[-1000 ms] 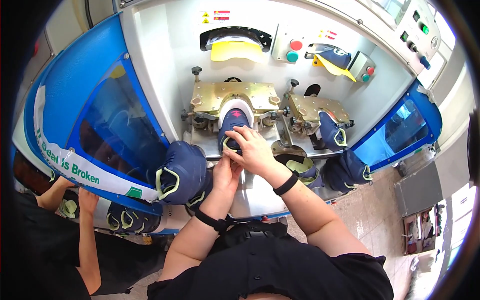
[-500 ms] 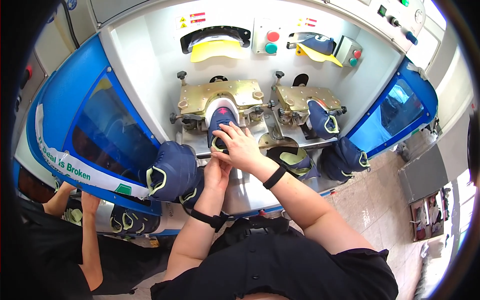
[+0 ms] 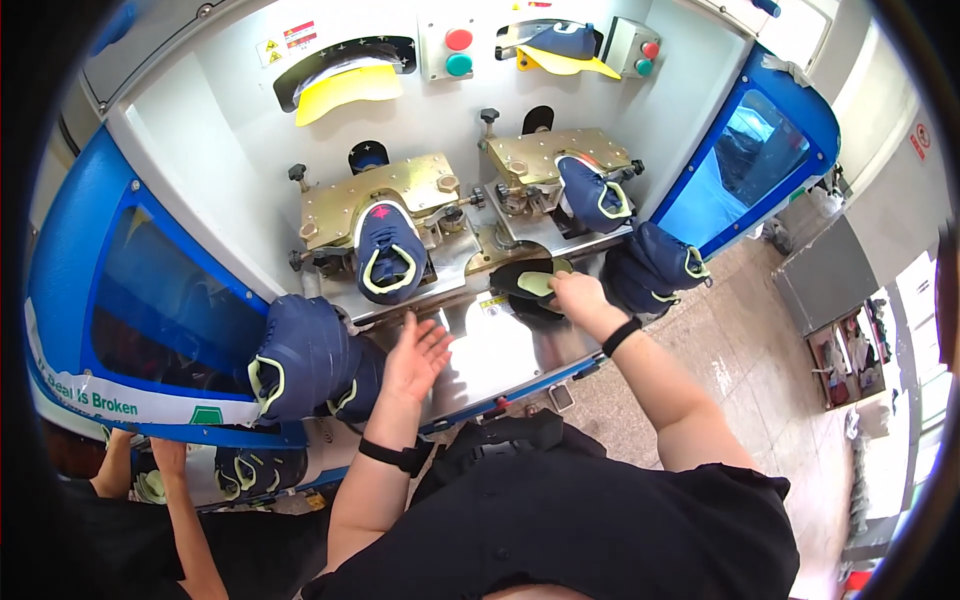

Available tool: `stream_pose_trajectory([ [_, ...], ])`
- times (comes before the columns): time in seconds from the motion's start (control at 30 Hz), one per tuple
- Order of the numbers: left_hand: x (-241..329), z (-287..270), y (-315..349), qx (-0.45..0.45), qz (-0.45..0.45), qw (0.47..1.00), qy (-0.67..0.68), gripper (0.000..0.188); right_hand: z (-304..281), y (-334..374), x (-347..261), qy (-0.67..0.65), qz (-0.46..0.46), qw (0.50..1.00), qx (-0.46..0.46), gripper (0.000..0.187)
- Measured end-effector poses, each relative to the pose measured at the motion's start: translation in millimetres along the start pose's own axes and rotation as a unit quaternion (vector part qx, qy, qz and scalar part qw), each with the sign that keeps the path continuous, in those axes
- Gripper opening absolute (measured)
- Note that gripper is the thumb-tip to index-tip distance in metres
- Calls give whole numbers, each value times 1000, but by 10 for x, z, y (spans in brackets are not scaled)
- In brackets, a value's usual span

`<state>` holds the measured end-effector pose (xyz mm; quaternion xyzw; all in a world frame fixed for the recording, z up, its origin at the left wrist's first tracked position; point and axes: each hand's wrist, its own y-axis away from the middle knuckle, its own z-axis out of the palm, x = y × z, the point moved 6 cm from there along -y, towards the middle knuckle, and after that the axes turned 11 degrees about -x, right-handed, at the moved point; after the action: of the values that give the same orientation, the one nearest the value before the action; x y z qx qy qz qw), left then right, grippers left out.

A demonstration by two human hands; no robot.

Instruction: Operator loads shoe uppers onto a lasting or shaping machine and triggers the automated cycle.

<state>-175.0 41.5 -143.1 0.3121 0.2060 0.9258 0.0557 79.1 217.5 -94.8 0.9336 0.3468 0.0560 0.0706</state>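
My left hand (image 3: 418, 358) hangs open over the bright metal ledge, fingers spread and holding nothing. Just beyond it, a navy shoe upper (image 3: 391, 262) with a red mark and lime collar sits on the left brass-coloured fixture (image 3: 372, 203). My right hand (image 3: 580, 296) is closed on the near edge of a dark shoe upper (image 3: 530, 284) with pale green inside, which is at the ledge. Another navy shoe upper (image 3: 598, 196) is fitted at the right fixture (image 3: 548, 153), beyond that hand.
Stacked navy uppers stand at the left (image 3: 312, 358) and right (image 3: 655, 265) ends of the ledge. Blue windowed side doors (image 3: 170, 285) flank the white machine. Red and green buttons (image 3: 458, 52) are on its back wall. A co-worker's hands (image 3: 165, 455) are at lower left.
Both hands have left the shoe upper on the left fixture. My right hand moved right and gripped the dark upper; my left drew back and opened. The view shifted.
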Motion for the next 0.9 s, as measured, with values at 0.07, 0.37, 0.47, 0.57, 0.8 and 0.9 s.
stream_pose_trajectory([
  [0.07, -194, 158, -61, -42, -58, 996, -44, 48, 144, -35, 198, -10, -52, 997, 50, 23],
  [0.37, -241, 860, 195, -240, -21, 954, -181, 74, -584, 624, -459, -754, 13, 652, -79, 22],
  [0.47, -66, 838, 180, -241, 40, 969, -33, 71, -812, 759, -611, -829, -27, 557, -46, 25],
  [0.57, 61, 1118, 377, -324, 29, 945, 39, 43, -978, 818, -704, -859, -65, 507, -32, 24],
  [0.8, 834, 1309, 790, -218, 234, 946, -51, 34, -2012, 1177, -1272, -284, -365, 808, 365, 41],
  [0.9, 992, 1276, 906, -198, 265, 943, -48, 38, -2099, 999, -1471, -171, -389, 826, 370, 37],
])
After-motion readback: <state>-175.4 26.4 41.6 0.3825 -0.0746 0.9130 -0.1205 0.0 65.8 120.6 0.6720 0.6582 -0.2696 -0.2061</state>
